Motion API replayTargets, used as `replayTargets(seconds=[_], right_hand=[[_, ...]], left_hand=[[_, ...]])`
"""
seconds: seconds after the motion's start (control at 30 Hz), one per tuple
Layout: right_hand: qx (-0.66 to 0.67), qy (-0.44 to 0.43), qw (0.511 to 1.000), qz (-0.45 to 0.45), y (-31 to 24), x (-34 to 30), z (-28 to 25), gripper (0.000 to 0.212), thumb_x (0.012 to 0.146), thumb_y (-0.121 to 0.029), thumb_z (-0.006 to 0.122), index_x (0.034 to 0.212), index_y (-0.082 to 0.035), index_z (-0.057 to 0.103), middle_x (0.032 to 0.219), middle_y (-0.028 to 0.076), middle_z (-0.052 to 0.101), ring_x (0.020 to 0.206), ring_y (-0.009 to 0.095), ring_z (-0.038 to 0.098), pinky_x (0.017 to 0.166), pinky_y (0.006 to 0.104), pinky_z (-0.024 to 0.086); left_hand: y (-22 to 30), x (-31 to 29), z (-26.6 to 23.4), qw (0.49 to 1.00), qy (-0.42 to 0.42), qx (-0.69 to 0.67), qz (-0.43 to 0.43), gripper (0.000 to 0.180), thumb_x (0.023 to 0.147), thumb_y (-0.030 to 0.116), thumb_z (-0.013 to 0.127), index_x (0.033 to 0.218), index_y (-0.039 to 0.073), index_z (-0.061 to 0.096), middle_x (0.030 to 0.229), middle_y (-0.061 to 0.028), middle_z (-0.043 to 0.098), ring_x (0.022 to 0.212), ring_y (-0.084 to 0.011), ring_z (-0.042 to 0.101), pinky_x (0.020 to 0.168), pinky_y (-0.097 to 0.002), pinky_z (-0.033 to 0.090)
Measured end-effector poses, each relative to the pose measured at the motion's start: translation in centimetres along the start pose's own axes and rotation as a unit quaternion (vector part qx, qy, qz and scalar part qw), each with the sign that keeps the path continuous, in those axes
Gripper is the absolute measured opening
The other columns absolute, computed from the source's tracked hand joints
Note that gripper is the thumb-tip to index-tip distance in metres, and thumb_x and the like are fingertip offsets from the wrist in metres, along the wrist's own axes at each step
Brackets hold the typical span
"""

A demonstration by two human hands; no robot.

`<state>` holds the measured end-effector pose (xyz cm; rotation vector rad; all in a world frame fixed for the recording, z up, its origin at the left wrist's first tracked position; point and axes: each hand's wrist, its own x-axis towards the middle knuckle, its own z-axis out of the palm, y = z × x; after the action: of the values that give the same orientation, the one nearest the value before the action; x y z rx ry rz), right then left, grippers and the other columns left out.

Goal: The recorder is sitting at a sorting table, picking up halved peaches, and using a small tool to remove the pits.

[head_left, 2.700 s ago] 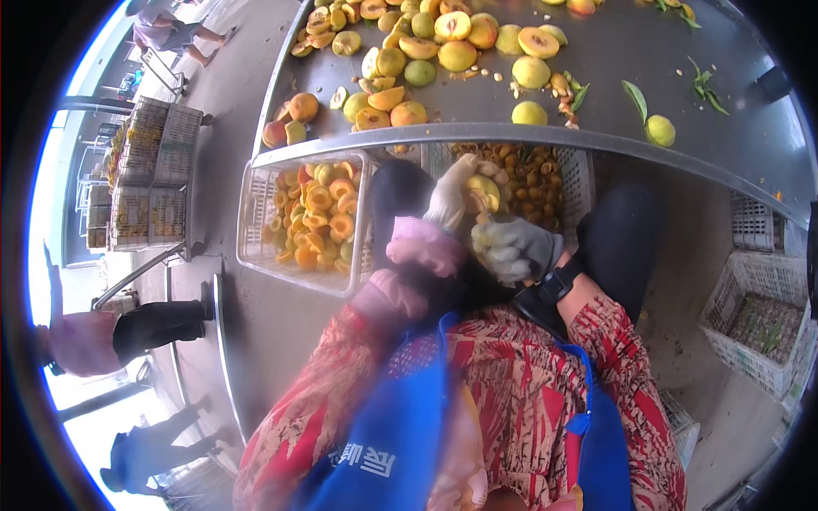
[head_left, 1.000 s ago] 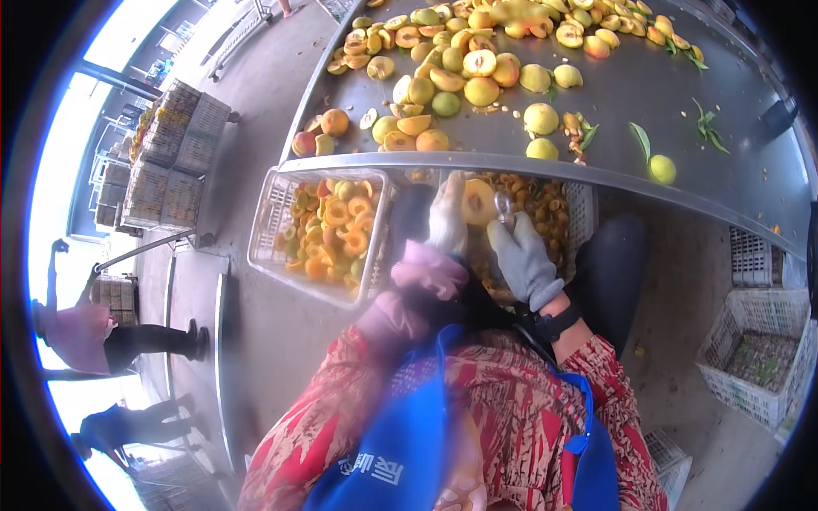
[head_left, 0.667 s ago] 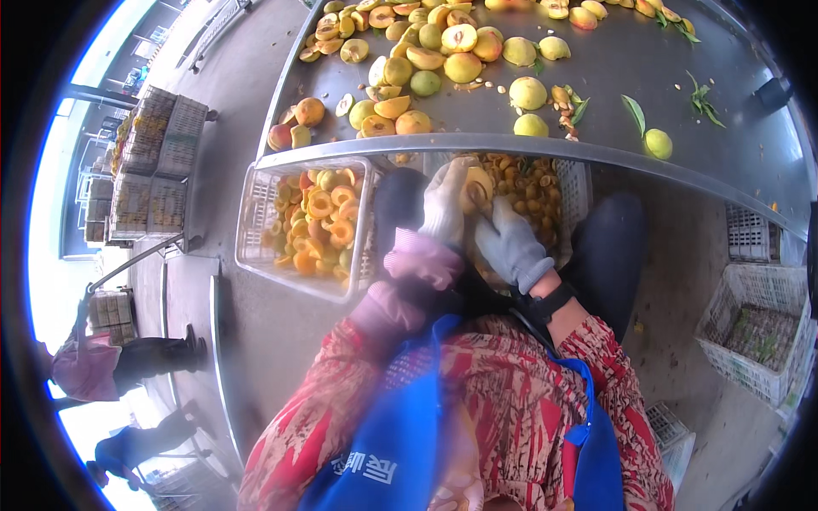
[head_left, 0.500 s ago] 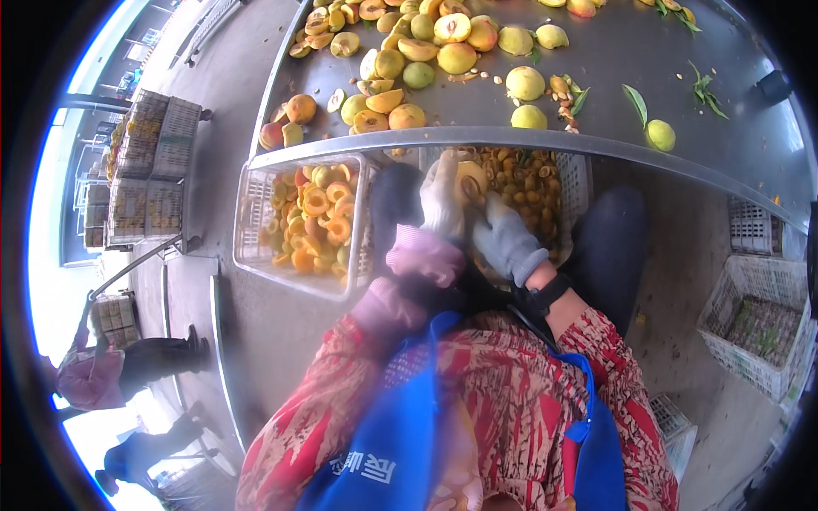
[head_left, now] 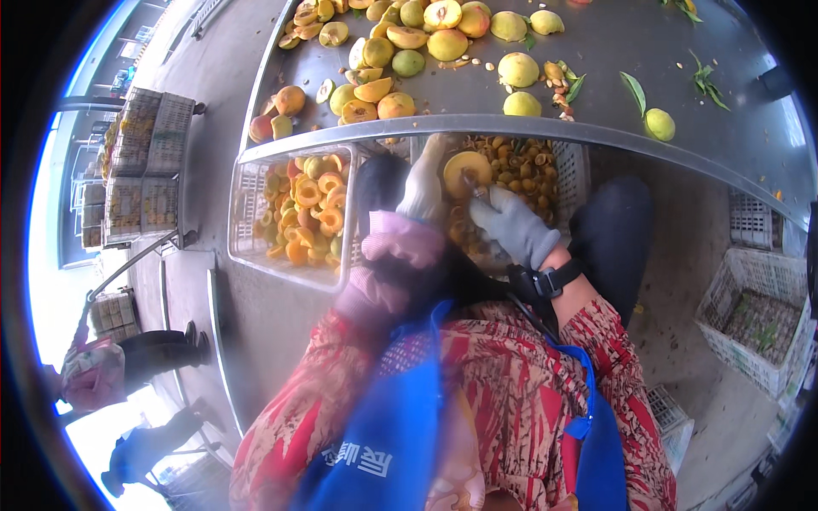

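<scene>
My left hand (head_left: pixel 423 186), in a white glove, grips a yellow peach half (head_left: pixel 460 164) from its left side, cut face up. Closed in a grey glove, my right hand (head_left: pixel 515 226) holds a small thin tool (head_left: pixel 474 185) whose tip is at the dark middle of that cut face; its exact kind is too small to tell. Both hands are just below the metal table's front rim. Beneath them a white crate (head_left: pixel 573 170) holds many brownish peach pits (head_left: pixel 524 175). Left of my knee, another crate (head_left: pixel 241 209) is filled with orange peach halves (head_left: pixel 308 209).
On the metal table (head_left: pixel 596 64) lie whole and halved peaches (head_left: pixel 375 89), loose pits and leaves. More crates (head_left: pixel 758 315) stand on the floor at right. At left are stacked crates (head_left: pixel 141 204) on a cart and two people (head_left: pixel 94 370).
My hands have drawn slightly apart, and the peach half's cut face now shows more fully, with the tool at its middle. The whole view has shifted slightly.
</scene>
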<state>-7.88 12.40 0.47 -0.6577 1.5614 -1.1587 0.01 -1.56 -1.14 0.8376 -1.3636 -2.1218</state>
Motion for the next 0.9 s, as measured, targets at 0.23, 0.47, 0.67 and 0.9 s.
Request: replayTargets(seconds=[0.23,0.47,0.67,0.9], right_hand=[[-0.177,0.018,0.981,-0.072,0.4,0.2,1.0,0.032,0.092,-0.027,0.059,0.107,0.001,0.061,0.09,0.019,0.066,0.081,0.027,0.064,0.074,0.0369,0.05],[-0.318,0.081,0.944,-0.032,1.1,0.0,1.0,0.032,0.093,-0.027,0.057,0.106,0.002,0.062,0.087,0.019,0.067,0.083,0.026,0.065,0.078,0.0373,0.051],[0.085,-0.055,0.988,0.115,0.8,0.2,0.7,0.025,0.087,-0.022,0.058,0.093,0.001,0.064,0.076,0.01,0.063,0.064,0.017,0.062,0.056,0.0301,0.047],[0.179,-0.096,0.971,0.126,-0.6,-0.2,0.2,0.017,0.09,-0.023,0.056,0.083,-0.007,0.057,0.064,-0.001,0.051,0.045,0.011,0.048,0.039,0.0268,0.035]], left_hand=[[1.8,-1.1,1.3,0.98,0.125,0.032,-0.149,0.044,0.096,0.042,0.056,0.109,0.0,0.064,0.088,-0.0113,0.067,0.063,-0.017,0.061,0.054,-0.0281,0.05],[1.3,-1.2,2.1,0.986,0.125,0.002,-0.114,0.035,0.094,0.035,0.061,0.094,0.001,0.069,0.082,-0.011,0.067,0.058,-0.0178,0.06,0.048,-0.0289,0.049],[0.0,-0.9,0.9,0.995,0.072,0.062,-0.035,0.03,0.093,0.03,0.062,0.096,0.001,0.069,0.078,-0.0093,0.067,0.055,-0.0163,0.059,0.047,-0.0261,0.046],[-2.1,0.1,-0.4,0.996,0.014,0.052,0.07,0.029,0.095,0.028,0.058,0.099,0.0,0.067,0.078,-0.01,0.068,0.053,-0.0147,0.058,0.048,-0.0249,0.045]])
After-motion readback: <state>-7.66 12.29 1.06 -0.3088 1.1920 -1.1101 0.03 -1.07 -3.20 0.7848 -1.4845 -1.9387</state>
